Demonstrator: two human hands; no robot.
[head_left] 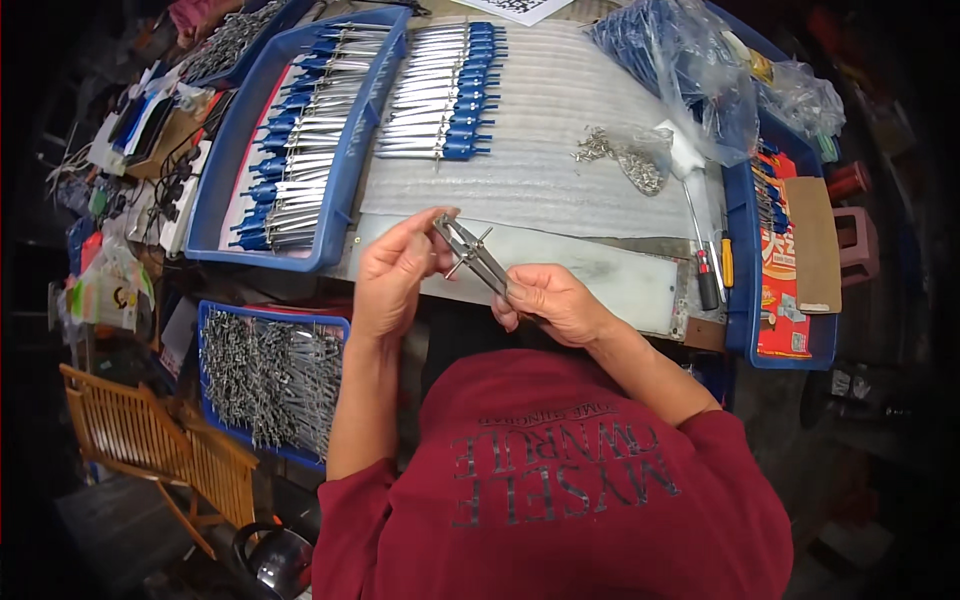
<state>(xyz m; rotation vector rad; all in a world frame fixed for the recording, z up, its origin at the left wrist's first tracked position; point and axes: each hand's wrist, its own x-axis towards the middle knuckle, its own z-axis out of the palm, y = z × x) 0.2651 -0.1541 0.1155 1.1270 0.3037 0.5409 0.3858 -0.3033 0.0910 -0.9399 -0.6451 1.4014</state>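
You have one metal tool (472, 250) in work, held up over the near edge of the counter (705, 333), in front of your chest. The fingers of your left hand (398, 270) pinch its upper end, and the fingers of your right hand (550, 300) are closed around its lower end. It has two legs and a rod crossing between them; no blue shows on the part you leave uncovered, so it looks unfinished beside the others, though your right hand hides its tip.

What seems done lies ahead of you: a neat row of blue-ended tools (432, 95) on the white padded sheet (580, 100), and more with blue parts stacked in the large blue tray (348, 185) to its left. A few blue-ended pieces (770, 190) also sit in the right-hand tray (740, 235), partly beside a cardboard flap (811, 245).

What seems left is plenty: the blue bin (290, 457) at your lower left is heaped with grey metal pieces (270, 375) showing no blue. A clear bag of small metal parts (640, 170) lies on the sheet with some spilling out, so that supply is not used up. The black-and-red-handled screwdriver (708, 285) and the yellow-handled tool (727, 265) lie at the right, out of your hands. Whether the held tool's rod is fully fitted, you cannot tell from here.
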